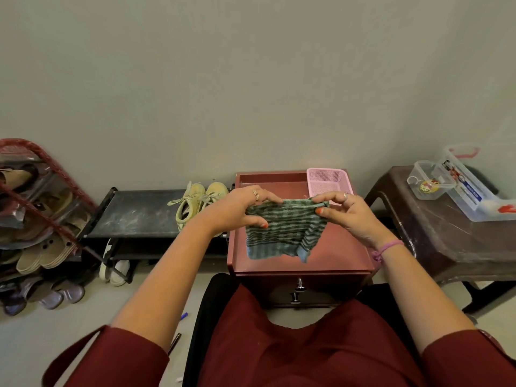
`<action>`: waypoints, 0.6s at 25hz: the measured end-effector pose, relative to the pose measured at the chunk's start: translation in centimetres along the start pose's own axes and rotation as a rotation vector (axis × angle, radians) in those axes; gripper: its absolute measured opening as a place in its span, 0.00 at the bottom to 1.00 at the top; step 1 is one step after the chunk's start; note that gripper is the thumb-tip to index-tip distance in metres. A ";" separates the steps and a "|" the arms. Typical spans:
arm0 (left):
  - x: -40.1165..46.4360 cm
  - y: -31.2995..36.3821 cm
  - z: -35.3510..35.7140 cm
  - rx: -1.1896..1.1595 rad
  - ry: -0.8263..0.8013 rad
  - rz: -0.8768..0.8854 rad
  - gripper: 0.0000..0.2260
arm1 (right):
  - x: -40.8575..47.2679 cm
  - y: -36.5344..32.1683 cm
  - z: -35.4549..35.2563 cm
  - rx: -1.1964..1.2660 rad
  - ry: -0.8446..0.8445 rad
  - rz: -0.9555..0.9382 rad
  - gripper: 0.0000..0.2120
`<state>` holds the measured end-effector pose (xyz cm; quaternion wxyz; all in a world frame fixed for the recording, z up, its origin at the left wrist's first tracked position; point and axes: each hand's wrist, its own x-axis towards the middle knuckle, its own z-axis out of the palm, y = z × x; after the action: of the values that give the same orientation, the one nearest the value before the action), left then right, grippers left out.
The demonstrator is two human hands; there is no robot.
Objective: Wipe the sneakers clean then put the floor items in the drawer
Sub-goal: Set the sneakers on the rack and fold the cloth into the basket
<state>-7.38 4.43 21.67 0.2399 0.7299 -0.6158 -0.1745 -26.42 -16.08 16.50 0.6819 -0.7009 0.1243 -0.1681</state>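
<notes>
Between both sets of fingertips: a green-and-dark striped knit cloth point(284, 233), pinched along its top edge and hanging spread over the top of a low maroon cabinet point(346, 255). Left hand point(240, 208) closed on the cloth's left corner, thumb in front; right hand point(346, 210) closed on the right corner, thumb and forefinger nipping the rolled hem.

Just beyond the left fingers: a pair of pale yellow lace-up sneakers point(199, 201), side by side on a black bench-like shoe rack point(134, 213). Beyond the right fingers: a pink mesh plastic basket point(328, 181).

Below the left forearm, on the floor: a blue-tipped pen point(184, 315) and a dark pen point(175, 340). Drawer knobs point(299, 284) show under the cloth; drawers look shut.

Step judged: readying the cloth, wiping not begun. Next calls for bunching the cloth into one hand and reaching left to a sneaker.
</notes>
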 end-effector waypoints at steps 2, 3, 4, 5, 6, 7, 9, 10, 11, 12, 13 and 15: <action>0.1 0.5 -0.2 0.088 -0.103 0.024 0.18 | -0.2 -0.5 -0.8 0.018 -0.026 0.060 0.10; 0.2 0.9 -0.3 0.143 -0.157 0.035 0.16 | -0.1 -0.6 -1.0 0.032 -0.014 0.080 0.10; 0.4 1.4 -0.3 0.197 -0.204 0.037 0.15 | 0.0 -0.5 -1.0 0.042 0.019 0.088 0.10; 0.7 1.8 -0.2 0.241 -0.240 0.019 0.15 | 0.2 -0.4 -0.9 0.043 0.067 0.090 0.10; 1.2 2.2 0.0 0.266 -0.260 -0.022 0.17 | 0.4 -0.2 -0.6 0.047 0.113 0.087 0.10; 1.5 2.5 0.1 0.271 -0.267 -0.076 0.20 | 0.4 -0.1 0.0 0.048 0.151 0.080 0.10; 1.9 2.8 0.4 0.200 -0.258 -0.186 0.25 | 0.3 0.6 1.2 0.053 0.215 0.065 0.11; 2.0 2.8 0.5 0.123 -0.239 -0.241 0.27 | 0.2 0.9 1.8 0.048 0.246 0.051 0.11; 2.0 2.8 0.5 0.035 -0.213 -0.293 0.29 | 0.1 1.2 2.5 0.033 0.267 0.022 0.12; 2.1 2.9 0.5 -0.045 -0.189 -0.345 0.32 | 0.0 1.4 3.2 -0.002 0.282 -0.020 0.13; 2.2 3.1 0.5 -0.094 -0.167 -0.387 0.34 | 0.0 1.6 4.0 -0.045 0.289 -0.068 0.15; 2.7 3.5 0.6 -0.089 -0.120 -0.438 0.38 | -0.2 1.8 5.6 -0.062 0.290 -0.141 0.20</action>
<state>-10.07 1.26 23.21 0.1910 0.8231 -0.4477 -0.2924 -24.26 -10.97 14.64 0.6213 -0.6970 0.1772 -0.3110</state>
